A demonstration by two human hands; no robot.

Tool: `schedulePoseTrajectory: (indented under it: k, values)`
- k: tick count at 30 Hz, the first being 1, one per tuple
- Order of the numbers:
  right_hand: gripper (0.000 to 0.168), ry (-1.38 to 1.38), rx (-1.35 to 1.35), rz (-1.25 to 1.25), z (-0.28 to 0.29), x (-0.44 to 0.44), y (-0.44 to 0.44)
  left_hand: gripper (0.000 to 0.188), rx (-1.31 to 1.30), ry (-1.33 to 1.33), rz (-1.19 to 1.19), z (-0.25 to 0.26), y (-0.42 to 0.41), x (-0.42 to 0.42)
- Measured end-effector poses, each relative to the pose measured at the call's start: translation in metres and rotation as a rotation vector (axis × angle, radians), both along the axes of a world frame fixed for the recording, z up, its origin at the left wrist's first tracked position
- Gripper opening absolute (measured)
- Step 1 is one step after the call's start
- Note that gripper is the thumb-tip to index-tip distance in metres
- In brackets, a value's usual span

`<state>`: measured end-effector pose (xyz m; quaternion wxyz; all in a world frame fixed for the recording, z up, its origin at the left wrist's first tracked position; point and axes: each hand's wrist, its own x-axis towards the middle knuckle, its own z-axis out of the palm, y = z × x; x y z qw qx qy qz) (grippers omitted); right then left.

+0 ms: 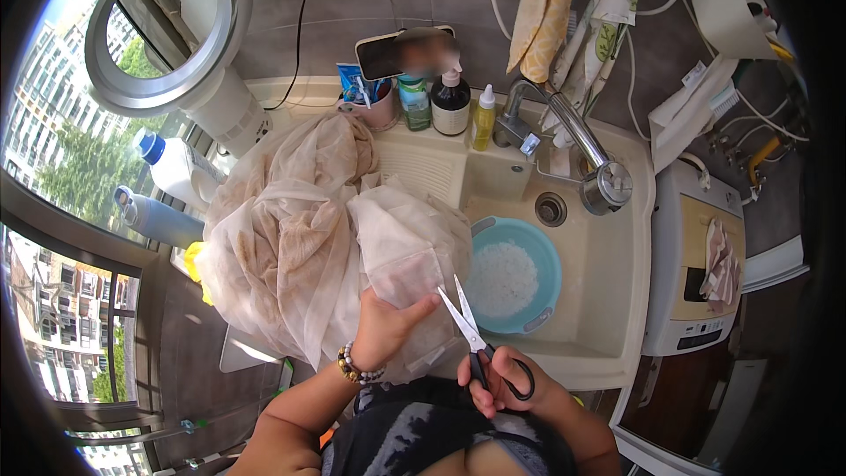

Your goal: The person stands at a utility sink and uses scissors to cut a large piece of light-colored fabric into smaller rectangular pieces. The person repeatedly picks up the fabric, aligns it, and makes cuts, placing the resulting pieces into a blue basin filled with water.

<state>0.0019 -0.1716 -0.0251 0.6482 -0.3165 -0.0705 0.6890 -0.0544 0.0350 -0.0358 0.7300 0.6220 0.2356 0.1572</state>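
Observation:
A large heap of sheer off-white fabric [284,231], with brownish stains, covers the ribbed washboard side of the sink. My left hand [390,324] holds a hemmed edge of this cloth, thumb on top and the other fingers hidden beneath it. In my right hand [512,380] is a pair of scissors [472,334] with black handles. Their blades stand slightly apart and point up and left, the tips close to the cloth beside my left thumb. Behind the blades, a light blue plastic basin [552,264] with white suds or foamy water sits in the sink bowl.
A chrome faucet [581,135] arches over the sink [608,277]. Along the back ledge stand a dark pump bottle [451,102], a yellow bottle [484,120] and a propped phone [380,56]. A bladeless fan [228,33] and detergent bottle [178,165] are left; a washing machine [694,205] is right.

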Motion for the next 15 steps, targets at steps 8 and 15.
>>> schedulePoseTrajectory:
  k: [8,15]
  values:
    - [0.064,-0.242,-0.013,-0.01,0.0,-0.002,0.009,0.042,0.094,0.061,-0.049,0.001,0.0,-0.002]
    - [0.044,-0.37,-0.085,-0.031,0.002,0.002,0.012,0.039,0.032,0.0,-0.031,-0.003,-0.002,0.001]
